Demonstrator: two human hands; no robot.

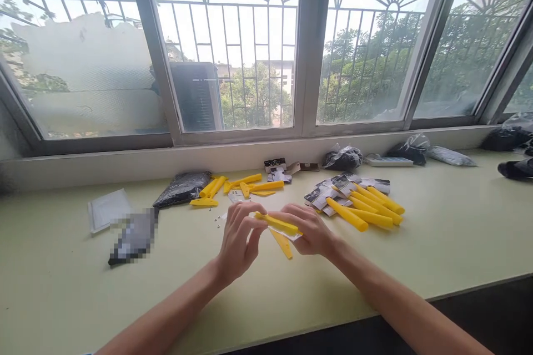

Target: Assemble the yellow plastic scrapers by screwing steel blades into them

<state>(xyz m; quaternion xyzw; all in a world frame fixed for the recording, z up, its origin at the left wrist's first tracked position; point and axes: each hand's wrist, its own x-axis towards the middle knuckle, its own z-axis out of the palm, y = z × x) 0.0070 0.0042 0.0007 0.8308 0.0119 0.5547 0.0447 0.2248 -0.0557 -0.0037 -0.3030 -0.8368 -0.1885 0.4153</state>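
Observation:
Both of my hands are together over the middle of the table. Fingers of my left hand pinch the left end of a yellow plastic piece, long and narrow like a handle. My right hand grips the same piece from the right, with a bit of clear plastic showing under its near end. Just below lies a flat, tapered yellow part, partly covered by the hands. Several small metal screws are scattered left of my left hand. Behind them are loose yellow handles and heads.
To the right, several yellow handles lie with printed cards. A black plastic bag, a white packet and a blurred dark pouch sit at left. More bags line the windowsill wall. The table's front edge is near me.

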